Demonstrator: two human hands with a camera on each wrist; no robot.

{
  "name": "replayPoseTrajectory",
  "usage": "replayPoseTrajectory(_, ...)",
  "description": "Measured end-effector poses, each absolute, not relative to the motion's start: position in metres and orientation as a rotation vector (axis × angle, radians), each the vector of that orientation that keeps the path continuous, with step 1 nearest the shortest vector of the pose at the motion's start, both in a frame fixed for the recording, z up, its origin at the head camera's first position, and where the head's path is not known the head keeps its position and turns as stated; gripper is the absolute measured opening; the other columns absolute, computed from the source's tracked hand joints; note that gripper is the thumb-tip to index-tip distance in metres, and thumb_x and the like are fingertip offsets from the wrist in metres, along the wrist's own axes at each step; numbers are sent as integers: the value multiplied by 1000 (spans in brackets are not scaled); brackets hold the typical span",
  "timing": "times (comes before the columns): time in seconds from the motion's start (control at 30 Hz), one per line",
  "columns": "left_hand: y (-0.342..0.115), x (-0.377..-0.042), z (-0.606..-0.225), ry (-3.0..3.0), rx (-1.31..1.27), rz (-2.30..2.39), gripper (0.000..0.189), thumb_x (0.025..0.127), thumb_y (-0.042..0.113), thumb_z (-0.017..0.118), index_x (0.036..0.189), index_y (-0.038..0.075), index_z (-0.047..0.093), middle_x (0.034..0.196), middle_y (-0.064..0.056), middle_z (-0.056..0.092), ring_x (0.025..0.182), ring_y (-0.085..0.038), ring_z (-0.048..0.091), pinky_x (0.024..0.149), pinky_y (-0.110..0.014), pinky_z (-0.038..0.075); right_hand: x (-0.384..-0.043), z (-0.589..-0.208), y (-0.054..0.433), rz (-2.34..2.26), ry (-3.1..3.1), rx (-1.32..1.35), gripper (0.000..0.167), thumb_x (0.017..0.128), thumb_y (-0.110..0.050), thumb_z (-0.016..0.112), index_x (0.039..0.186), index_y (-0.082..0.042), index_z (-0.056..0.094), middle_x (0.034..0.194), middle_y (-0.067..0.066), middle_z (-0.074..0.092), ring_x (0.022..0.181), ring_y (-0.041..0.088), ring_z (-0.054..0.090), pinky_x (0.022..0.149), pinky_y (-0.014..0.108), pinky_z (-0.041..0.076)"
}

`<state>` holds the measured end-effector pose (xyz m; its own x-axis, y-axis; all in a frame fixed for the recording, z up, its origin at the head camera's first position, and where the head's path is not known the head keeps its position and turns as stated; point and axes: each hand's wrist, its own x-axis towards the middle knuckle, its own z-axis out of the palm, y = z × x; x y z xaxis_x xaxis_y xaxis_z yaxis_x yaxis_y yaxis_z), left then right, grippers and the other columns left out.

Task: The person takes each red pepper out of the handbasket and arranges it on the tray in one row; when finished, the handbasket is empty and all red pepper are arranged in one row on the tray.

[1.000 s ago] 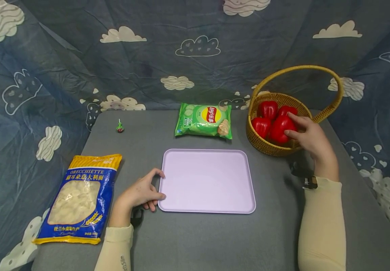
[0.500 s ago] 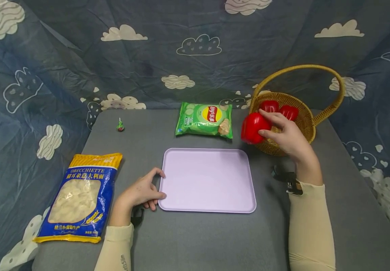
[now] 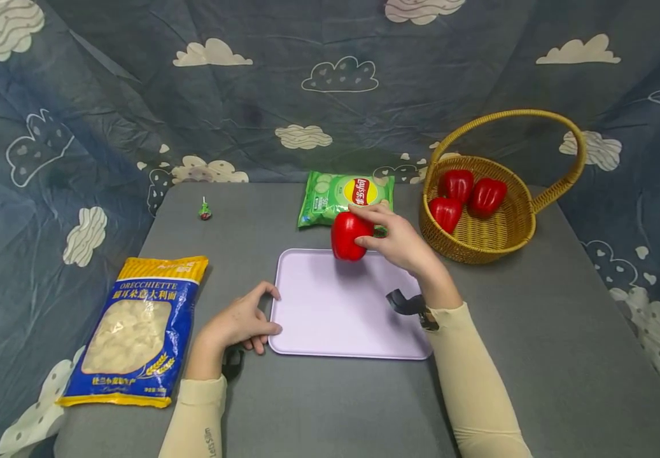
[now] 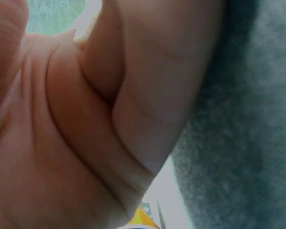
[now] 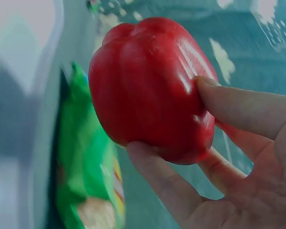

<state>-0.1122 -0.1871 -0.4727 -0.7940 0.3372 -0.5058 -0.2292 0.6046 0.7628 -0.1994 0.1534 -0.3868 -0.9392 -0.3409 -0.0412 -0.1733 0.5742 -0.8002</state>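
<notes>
A red bell pepper [image 3: 349,236] hangs above the back part of the lilac tray [image 3: 318,324]. My right hand [image 3: 401,238] holds it from the right, thumb and fingertips on its sides; the right wrist view shows this bell pepper [image 5: 150,90] close up, in the grasp of the right hand [image 5: 243,176]. At the tray's left rim, my left hand [image 3: 240,321] grips the edge with thumb and index finger spread apart along it. The left wrist view is mostly filled by the left hand [image 4: 86,119], and the grip is hidden there.
A wicker basket [image 3: 492,235] with a tall handle, holding 3 more red bell peppers, stands at the back right. Behind the tray lies a green chip bag [image 3: 326,191]. A pasta bag [image 3: 129,337] lies left, and a small wrapped lollipop [image 3: 205,210] lies at the back left.
My right hand has lifted the bell pepper out of the basket and carried it left, over the tray's back edge. The left hand has stayed at the tray.
</notes>
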Motion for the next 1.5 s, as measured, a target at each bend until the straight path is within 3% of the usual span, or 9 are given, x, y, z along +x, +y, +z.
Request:
replayPoseTrajectory(0.23,-186,-115,-473,2200,49,1155,57,94,18,81,138,26,45,73,-9,71,52,-21,70,50,-28,55,-201,-407,105,-1271,2578,-539,60,97,-14,75,154,-21,57,150,9,57,138,35,55,115,60,46)
replayPoseTrajectory(0.5,-188,-116,-472,2194,80,1177,58,93,19,82,139,24,45,72,-9,70,52,-20,70,50,-29,56,-200,-423,72,-1195,2586,-538,59,96,-11,74,152,-21,59,149,9,59,135,34,58,115,54,47)
replayPoseTrajectory(1.13,-187,-112,-470,2193,81,1175,59,94,21,82,140,23,44,71,-8,69,51,-20,69,50,-28,55,-196,-441,45,-1171,2607,-518,61,96,-11,76,154,-20,57,146,12,61,136,35,60,117,53,47)
replayPoseTrajectory(1.5,-187,-111,-472,2199,82,1191,59,94,21,82,140,23,44,71,-9,69,51,-20,69,51,-29,56,-196,-452,38,-1217,2591,-505,62,98,-17,74,155,-20,52,158,10,55,143,35,56,119,57,45)
